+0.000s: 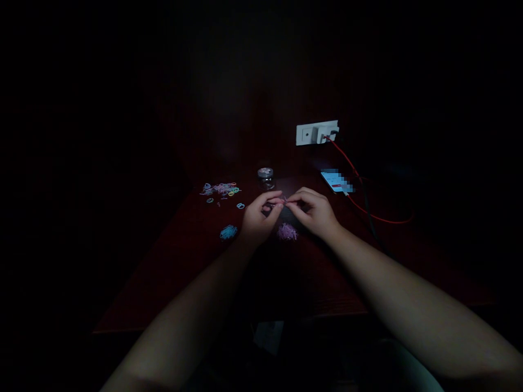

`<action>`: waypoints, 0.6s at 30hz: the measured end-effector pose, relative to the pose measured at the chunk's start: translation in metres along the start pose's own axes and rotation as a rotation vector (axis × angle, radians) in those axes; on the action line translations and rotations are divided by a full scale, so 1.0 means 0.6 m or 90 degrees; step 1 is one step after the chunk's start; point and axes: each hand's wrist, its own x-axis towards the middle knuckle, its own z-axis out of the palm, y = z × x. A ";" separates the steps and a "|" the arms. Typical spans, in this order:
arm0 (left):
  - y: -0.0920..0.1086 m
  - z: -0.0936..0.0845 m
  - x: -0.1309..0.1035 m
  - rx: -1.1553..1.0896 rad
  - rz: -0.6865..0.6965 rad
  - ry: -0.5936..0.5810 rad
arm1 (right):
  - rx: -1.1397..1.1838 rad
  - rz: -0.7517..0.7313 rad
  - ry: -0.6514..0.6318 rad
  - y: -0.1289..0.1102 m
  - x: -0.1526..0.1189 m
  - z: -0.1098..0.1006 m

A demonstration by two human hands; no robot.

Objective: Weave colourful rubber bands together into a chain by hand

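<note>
Above the table's middle, my left hand (260, 216) and my right hand (314, 211) meet at the fingertips. Both are closed in a pinch around what looks like a small pink rubber band (285, 200), mostly covered by the fingers. Just below them lies a pile of purple rubber bands (287, 232). A pile of blue rubber bands (228, 232) sits left of my left wrist. Farther back on the left is a loose heap of mixed-colour rubber bands (220, 189), with a few single loops around it. A small clear jar (265, 178) with a lid stands behind my hands.
The dark red table (171, 277) ends at a front edge below my forearms. At the back right lies a lit phone (335, 181) with a red cable (359, 208) running to a white wall socket (307, 134). A dark cable hangs alongside. The surroundings are very dark.
</note>
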 end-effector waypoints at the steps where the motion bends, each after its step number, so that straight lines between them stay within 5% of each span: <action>1: 0.000 -0.001 0.000 0.005 0.005 0.000 | 0.000 -0.002 -0.005 0.000 0.000 0.000; 18: -0.004 -0.014 0.006 0.091 0.046 -0.002 | 0.015 -0.012 -0.088 0.007 -0.002 -0.002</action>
